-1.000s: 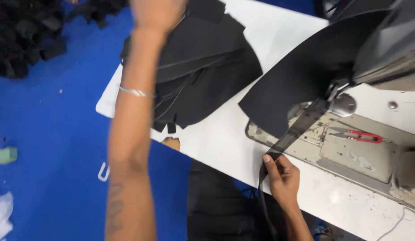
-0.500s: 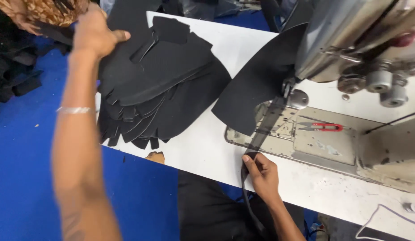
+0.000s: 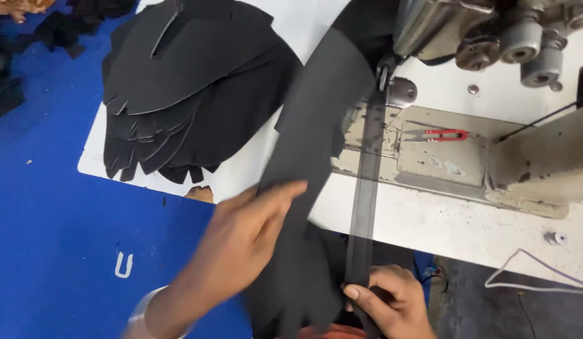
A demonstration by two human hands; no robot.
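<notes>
Across the white tabletop (image 3: 429,220) the view takes in an industrial sewing machine (image 3: 492,37) filling the upper right, its grey bed plate (image 3: 439,160) worn and scuffed. To its left a fanned stack of black cut pieces (image 3: 185,81) lies spread over the far corner of the tabletop, their notched edges pointing toward the blue floor (image 3: 47,207) below. Now the piece in play: a long black cut panel (image 3: 316,144) runs from under the machine head down over the near edge of the tabletop and hangs in front of the person. The left hand (image 3: 244,242) is laid flat on it at the table edge, fingers out straight and together, pressing rather than pinching. Beside the panel a narrow black strip (image 3: 365,194) comes straight down from the presser foot (image 3: 387,78), crossing the bed plate and the table edge. The right hand (image 3: 392,301) has the lower end of that strip, its grip closed with the thumb pressed on top. Small red thread snips (image 3: 443,134) rest on the bed plate, right of the strip.
</notes>
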